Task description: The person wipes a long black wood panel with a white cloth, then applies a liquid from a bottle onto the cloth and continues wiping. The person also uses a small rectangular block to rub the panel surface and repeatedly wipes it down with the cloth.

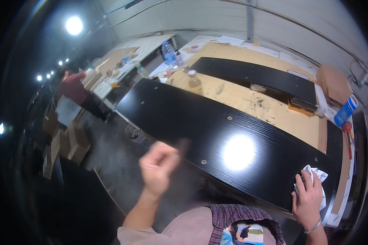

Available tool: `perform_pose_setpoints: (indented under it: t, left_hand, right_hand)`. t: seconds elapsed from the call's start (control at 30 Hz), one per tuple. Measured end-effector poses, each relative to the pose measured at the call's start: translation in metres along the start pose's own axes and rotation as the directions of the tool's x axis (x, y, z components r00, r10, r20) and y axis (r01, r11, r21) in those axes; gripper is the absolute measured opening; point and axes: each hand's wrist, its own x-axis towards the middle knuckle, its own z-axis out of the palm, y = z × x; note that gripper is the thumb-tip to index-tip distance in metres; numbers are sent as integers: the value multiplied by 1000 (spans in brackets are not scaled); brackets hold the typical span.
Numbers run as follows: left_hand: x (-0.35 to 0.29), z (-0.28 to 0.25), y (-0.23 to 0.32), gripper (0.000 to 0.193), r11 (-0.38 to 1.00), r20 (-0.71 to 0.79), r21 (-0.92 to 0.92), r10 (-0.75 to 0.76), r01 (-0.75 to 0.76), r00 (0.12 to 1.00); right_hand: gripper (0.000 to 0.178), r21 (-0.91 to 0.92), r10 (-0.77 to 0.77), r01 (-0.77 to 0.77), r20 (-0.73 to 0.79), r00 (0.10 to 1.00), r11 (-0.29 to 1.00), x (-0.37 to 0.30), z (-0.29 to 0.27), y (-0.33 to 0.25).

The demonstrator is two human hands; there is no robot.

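Black panel (192,116) beneath the right hand (308,199)

It stretches leftward, likely stiff, hefty, slick: grip its edges. The blurred left hand (157,163) curls near it, contents unclear. The right, half-curled, holds a light, soft white cloth (319,174).

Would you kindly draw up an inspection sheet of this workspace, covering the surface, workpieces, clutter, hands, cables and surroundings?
Surface: tan tabletop, dark smudges.
Workpieces: long black board with round metal fittings, nearest the person; second black board beyond, raised on supports.
Clutter: white-capped bottle, blue-tinted bottle, blue-and-white container.
Hands: left hand blurred near the long board's near edge, grip unclear; right hand holds a crumpled white wipe against its right end.
Cables: possible cord by the right wall, too small to confirm.
Surroundings: co-worker near another table; cardboard boxes at left.
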Motion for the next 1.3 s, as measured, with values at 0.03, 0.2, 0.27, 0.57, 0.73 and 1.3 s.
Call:
perform_pose_setpoints:
  t: [0.03, 0.2, 0.27, 0.57, 0.73, 1.3]
  left_hand:
    - [6, -23, -6, 4, 996, -160, -73, -55, 44, 986]
    - [52, -169, -65, 5, 886, -500, -454, -339, 92, 797]
    - [65, -233, -113, 5, 852, -537, -509, -429, 128, 726]
    - [155, -345, -298, 10, 898, -607, -144, -412, 416, 679]
    - [177, -374, -406, 15, 920, -372, 71, -333, 385, 866]
    - [256, -372, -430, 24, 703, -135, 638, -300, 314, 944]
  right_hand:
    - [52, -8, -21, 21, 6, 1000, 1000, 8, 2, -4]
    - [54, -39, -55, 54, -9, 998, 998, 41, 13, -36]
    - [54, -49, -58, 58, -14, 998, 997, 54, 17, -54]
    - [36, 133, -36, 49, -99, 994, 990, 167, 32, -181]
    - [30, 443, 40, -17, -42, 998, 897, 242, 22, -262]
    - [33, 520, 46, -9, -57, 997, 854, 350, 24, -355]
